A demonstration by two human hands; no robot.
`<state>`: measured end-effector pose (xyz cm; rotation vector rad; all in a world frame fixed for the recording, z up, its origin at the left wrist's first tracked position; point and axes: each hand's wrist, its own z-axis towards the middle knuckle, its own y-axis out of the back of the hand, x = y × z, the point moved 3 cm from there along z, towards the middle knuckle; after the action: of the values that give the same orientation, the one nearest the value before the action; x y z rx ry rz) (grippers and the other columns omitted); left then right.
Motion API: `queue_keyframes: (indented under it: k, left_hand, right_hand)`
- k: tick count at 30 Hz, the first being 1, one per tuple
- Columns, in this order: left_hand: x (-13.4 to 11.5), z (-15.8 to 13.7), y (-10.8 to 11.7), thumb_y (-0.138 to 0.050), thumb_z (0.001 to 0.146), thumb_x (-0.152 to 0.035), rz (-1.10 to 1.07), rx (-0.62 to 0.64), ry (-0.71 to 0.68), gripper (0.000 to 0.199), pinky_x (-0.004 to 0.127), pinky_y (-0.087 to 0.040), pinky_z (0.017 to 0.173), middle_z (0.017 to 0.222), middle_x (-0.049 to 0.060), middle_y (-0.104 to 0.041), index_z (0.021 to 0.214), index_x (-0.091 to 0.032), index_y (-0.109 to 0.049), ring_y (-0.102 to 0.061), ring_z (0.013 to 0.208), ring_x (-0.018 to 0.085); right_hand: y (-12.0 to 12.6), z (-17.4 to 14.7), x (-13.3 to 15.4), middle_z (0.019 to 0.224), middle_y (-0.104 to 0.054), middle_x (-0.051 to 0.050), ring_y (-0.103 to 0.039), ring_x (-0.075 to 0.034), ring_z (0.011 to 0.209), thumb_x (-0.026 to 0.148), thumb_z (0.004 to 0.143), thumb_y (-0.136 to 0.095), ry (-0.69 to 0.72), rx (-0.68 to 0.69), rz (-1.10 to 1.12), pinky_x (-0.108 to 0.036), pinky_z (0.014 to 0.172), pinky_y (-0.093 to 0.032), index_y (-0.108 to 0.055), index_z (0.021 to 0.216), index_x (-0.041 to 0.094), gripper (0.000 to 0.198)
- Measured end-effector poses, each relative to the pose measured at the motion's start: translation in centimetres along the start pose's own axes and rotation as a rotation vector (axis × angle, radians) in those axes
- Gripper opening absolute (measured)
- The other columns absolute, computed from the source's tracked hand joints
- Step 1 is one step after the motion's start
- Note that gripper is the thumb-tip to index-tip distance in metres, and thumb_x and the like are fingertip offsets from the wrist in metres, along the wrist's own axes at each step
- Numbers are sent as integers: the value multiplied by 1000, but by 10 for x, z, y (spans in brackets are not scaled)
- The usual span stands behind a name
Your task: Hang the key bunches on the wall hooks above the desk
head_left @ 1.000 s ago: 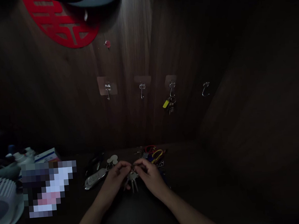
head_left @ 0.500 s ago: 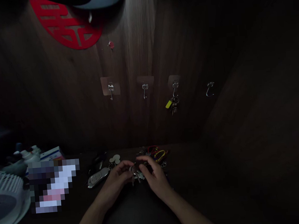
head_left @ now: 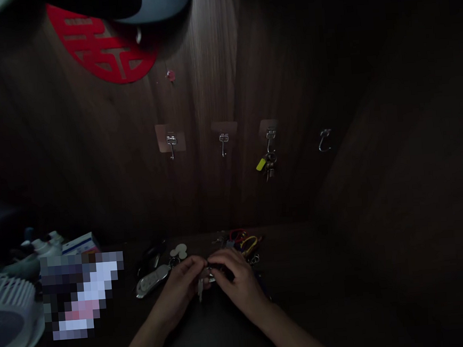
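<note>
Low in the middle of the head view, my left hand (head_left: 181, 284) and my right hand (head_left: 236, 277) meet over a small bunch of keys (head_left: 201, 289). The fingertips of both hands are closed on the top of the bunch, and a key dangles below them. My fingers hide most of the ring. Left of my left hand lies a silver key fob (head_left: 152, 281) with a ring. Behind my right hand are key rings with a red cord (head_left: 237, 234) and a yellow cord (head_left: 250, 242).
Metal hooks are stuck on the dark wood panel; the third hook (head_left: 270, 134) carries keys with a yellow tag (head_left: 261, 165). White round tags (head_left: 179, 250) lie behind my left hand. A white fan-like grille (head_left: 9, 308), bottles (head_left: 45, 247) and a box (head_left: 80, 243) stand at the left.
My fingertips have come together over the keys, with my right hand closer to my left. The keys hang slightly further left. The view has tilted up a little.
</note>
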<state>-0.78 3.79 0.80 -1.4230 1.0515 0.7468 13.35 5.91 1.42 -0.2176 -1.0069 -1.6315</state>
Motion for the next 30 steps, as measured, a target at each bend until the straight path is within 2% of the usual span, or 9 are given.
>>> queue_keyframes:
  k: [5, 14, 19, 24, 30]
  left_hand:
    - [2, 0, 0, -66, 77, -40, -8, 30, 18, 23, 22, -43, 61, 70, -3, -59, 84, -19, -59, -54, 60, 10]
    - [4, 2, 3, -63, 78, -44, 171, 19, -3, 27, 22, -42, 57, 66, -5, -55, 88, -19, -62, -53, 55, 9]
    - [2, 5, 8, -66, 71, -48, 226, -119, -56, 34, 25, -45, 59, 70, -1, -64, 87, -18, -62, -57, 57, 12]
    - [3, 13, 19, -69, 64, -51, 275, -279, -128, 37, 25, -45, 58, 63, -4, -62, 79, -19, -61, -56, 55, 13]
    - [10, 18, 22, -67, 61, -55, 394, -284, -136, 38, 27, -46, 60, 61, -3, -63, 76, -20, -63, -58, 57, 16]
  right_hand:
    - [5, 2, 3, 95, -65, -4, -58, -19, 89, 19, 87, -53, 81, 0, -79, -36, 82, -42, -64, 90, 25, 13]
    - [20, 6, 3, 92, -61, -5, -58, -18, 88, 22, 84, -54, -60, -108, 85, -32, 79, -46, -63, 81, 22, 10]
    - [34, 11, 1, 81, -60, -3, -58, -17, 79, 23, 84, -53, -84, -203, 139, -28, 70, -46, -62, 76, 21, 12]
    - [51, 16, -6, 72, -61, -1, -57, -15, 69, 29, 84, -53, -184, -303, 146, -25, 64, -45, -61, 76, 20, 14]
    - [91, 38, -11, 67, -61, 0, -56, -14, 62, 35, 80, -58, -240, -422, 186, -23, 57, -45, -63, 76, 19, 17]
